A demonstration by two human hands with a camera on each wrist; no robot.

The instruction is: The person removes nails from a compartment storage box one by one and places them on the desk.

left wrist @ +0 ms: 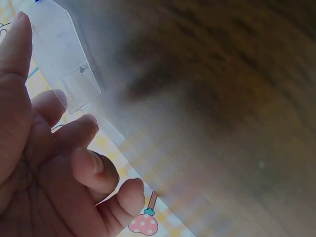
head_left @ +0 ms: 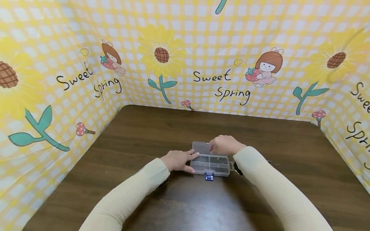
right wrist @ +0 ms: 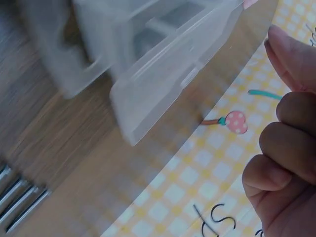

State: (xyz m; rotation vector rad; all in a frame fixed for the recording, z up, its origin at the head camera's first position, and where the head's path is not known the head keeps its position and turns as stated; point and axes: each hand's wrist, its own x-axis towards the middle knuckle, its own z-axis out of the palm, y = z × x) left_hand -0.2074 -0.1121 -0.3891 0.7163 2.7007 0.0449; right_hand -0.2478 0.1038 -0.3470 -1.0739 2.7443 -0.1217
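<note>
A clear plastic compartment box (head_left: 209, 166) lies on the table with its lid (head_left: 200, 147) raised open at the back and a blue latch (head_left: 209, 176) at the front. My left hand (head_left: 177, 160) rests at the box's left side, its spread fingers and thumb touching the edge. Over the open lid is my right hand (head_left: 226, 145). In the right wrist view that hand's fingers (right wrist: 286, 140) are curled toward the palm, and nothing shows between thumb and forefinger. Several thin metal rods (right wrist: 22, 205) lie side by side to the right of the box, partly hidden by my right sleeve in the head view.
The dark wood table (head_left: 156, 128) is bounded at the back and sides by a yellow checked cloth (head_left: 173, 19) with printed flowers. The box's hanging tab (head_left: 231, 166) sticks out on its right side.
</note>
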